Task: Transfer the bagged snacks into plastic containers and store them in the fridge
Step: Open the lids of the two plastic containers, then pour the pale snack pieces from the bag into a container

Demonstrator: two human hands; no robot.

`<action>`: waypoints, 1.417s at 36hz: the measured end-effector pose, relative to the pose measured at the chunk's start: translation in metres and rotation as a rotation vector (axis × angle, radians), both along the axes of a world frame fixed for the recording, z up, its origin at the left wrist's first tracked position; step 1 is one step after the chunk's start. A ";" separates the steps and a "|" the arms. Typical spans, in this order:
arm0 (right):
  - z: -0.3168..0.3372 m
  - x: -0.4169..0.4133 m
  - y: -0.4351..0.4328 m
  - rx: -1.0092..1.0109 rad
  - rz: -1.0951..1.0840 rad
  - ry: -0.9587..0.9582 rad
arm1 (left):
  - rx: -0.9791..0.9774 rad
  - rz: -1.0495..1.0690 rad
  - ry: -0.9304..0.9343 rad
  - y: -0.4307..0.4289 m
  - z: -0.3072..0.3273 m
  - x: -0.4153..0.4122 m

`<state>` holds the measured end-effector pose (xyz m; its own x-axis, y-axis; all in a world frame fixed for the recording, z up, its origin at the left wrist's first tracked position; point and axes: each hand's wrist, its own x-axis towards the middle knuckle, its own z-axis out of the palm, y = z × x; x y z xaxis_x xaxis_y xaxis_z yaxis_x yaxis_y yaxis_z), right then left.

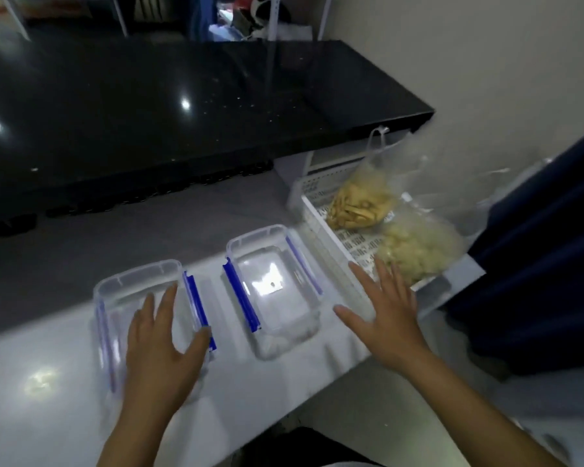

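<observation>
White counter [48, 399] bears left container [122, 291] and right container [273, 294], both empty.

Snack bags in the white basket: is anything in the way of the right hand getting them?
Nothing visible blocks it. The right hand is open, fingertips at the white basket's near rim, and the nearer snack bag lies just past them. Only that low rim sits between.

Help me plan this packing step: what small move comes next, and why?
Probably reach the right hand to the nearer bag in the white tray and take it. That hand is open, empty, beside the tray; the right container looks empty, and the left hand rests on the left container.
</observation>
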<state>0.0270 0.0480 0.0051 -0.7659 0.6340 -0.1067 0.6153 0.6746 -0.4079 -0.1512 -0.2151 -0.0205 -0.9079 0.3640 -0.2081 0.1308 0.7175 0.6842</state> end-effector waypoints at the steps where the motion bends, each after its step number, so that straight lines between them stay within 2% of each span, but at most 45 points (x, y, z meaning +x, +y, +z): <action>1: 0.010 0.008 0.005 -0.009 -0.070 0.062 | 0.034 -0.035 -0.025 0.014 0.003 0.005; 7: 0.052 0.056 0.065 -0.085 -0.459 0.587 | 0.252 -0.387 -0.008 0.088 0.026 0.032; 10: 0.059 0.068 0.106 -0.187 -0.615 0.724 | 0.336 -0.516 0.071 0.126 0.042 0.044; 14: 0.058 0.070 0.171 -0.425 -0.755 0.843 | 0.384 -0.620 0.213 0.179 0.062 0.051; 19: 0.060 0.056 0.240 -0.613 -0.752 0.844 | 0.367 -0.664 0.389 0.256 0.088 0.055; 24: 0.063 0.040 0.285 -0.691 -0.625 0.756 | 0.262 -0.671 0.549 0.320 0.098 0.054; 29: 0.067 0.034 0.301 -0.728 -0.439 0.859 | 0.291 -0.606 0.667 0.363 0.099 0.056; 33: 0.080 0.032 0.302 -0.728 -0.259 0.908 | 0.350 -0.573 0.673 0.394 0.107 0.064; 39: 0.097 0.036 0.298 -0.815 -0.025 0.769 | 0.301 -0.613 0.623 0.438 0.115 0.081; 42: 0.100 0.046 0.294 -0.793 -0.013 0.768 | 0.351 -0.577 0.600 0.451 0.113 0.084; 47: 0.089 0.066 0.286 -0.630 -0.021 0.704 | 0.417 -0.528 0.627 0.466 0.115 0.086; 51: 0.070 0.085 0.286 -0.717 -0.149 0.759 | 0.454 -0.488 0.713 0.470 0.124 0.083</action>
<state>0.1116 0.3344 0.0750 -0.7083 0.7057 -0.0192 0.0880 0.0612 -0.9942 -0.0685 0.2553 0.1034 -0.4945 0.6434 0.5844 0.8341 0.1621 0.5273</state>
